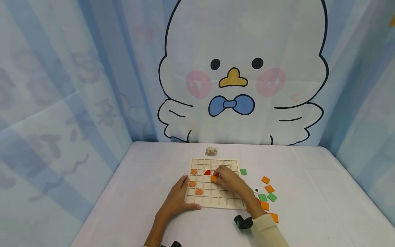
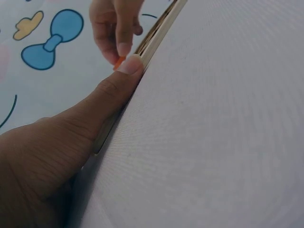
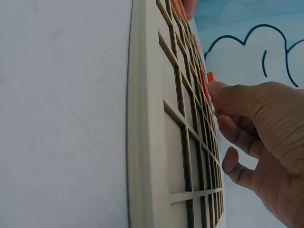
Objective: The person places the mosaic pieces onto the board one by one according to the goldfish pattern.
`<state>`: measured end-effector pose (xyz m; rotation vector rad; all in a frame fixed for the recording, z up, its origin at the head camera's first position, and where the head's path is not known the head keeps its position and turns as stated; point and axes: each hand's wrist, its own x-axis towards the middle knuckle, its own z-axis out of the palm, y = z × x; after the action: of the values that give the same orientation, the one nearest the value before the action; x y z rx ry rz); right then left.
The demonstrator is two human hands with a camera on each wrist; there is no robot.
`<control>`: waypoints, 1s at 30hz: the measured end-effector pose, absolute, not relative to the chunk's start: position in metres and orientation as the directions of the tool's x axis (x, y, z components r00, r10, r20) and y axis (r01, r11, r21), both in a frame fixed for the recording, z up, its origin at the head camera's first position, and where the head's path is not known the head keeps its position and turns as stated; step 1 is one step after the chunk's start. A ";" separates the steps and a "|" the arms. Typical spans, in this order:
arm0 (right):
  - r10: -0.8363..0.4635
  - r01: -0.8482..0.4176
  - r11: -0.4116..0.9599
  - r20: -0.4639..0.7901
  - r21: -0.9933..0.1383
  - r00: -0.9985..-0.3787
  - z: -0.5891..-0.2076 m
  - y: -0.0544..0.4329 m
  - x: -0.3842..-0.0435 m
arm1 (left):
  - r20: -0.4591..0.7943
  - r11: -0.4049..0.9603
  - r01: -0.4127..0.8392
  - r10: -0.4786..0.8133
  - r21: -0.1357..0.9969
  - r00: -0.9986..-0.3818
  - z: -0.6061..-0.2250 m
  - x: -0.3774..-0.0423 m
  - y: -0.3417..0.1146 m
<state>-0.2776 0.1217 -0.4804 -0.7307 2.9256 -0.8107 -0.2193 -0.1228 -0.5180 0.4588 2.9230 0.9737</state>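
A pale wooden grid board (image 1: 220,204) lies on the table. My left hand (image 1: 176,198) rests at its near left corner, fingers along the left side and thumb stretched along the front edge. The thumb touches the rim in the left wrist view. My right hand (image 1: 229,180) pinches an orange square tile (image 1: 214,178) between thumb and fingertips, over the middle of the grid. Just left of it a red quarter-round piece (image 1: 207,172) lies in a cell. Orange round pieces (image 1: 199,191) occupy cells at the left. Whether the pinched tile touches the board cannot be told.
Right of the board lie several orange tiles (image 1: 269,188) and green tiles (image 1: 272,197), some partly behind the right arm. A single green tile (image 1: 243,171) lies by the right edge. A small picture card (image 1: 211,151) is behind the board. Printed curtains (image 1: 240,127) stand around the table.
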 end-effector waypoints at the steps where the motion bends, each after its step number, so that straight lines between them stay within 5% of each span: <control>1: -0.445 -0.436 0.754 0.107 -0.491 -0.889 -0.481 0.120 -0.278 | 0.066 0.762 0.268 0.285 0.589 -0.956 -0.518 -0.219 -0.123; 30: -0.456 -0.474 0.747 0.159 -0.465 -0.875 -0.487 0.097 -0.280 | 0.065 0.758 0.265 0.283 0.596 -0.957 -0.520 -0.221 -0.125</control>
<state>-0.2803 0.0967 -0.4874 -0.7910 2.9693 -0.8059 -0.2210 -0.1246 -0.5203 0.4554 2.9183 0.9817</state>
